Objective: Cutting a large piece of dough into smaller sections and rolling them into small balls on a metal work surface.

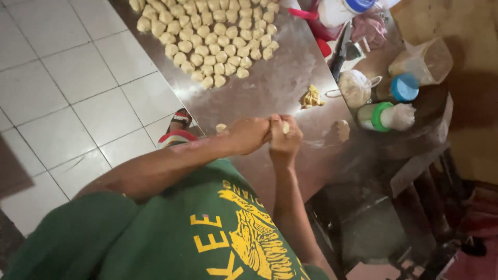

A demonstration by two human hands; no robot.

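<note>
Dough piece, small and pale, sits pinched between both hands above the steel tabletop. Going left to right: the left hand is curled shut against it, and the right hand closes its fingers around it. Even pressure from both sides should shape it well. Finished dough balls crowd the far left; bottles line the right edge, with bare steel between.

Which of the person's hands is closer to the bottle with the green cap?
Right. The right hand, pinching a dough piece, is to the image-left of the green-capped bottle across the metal table. The left hand presses against its far side, farther off.
</note>
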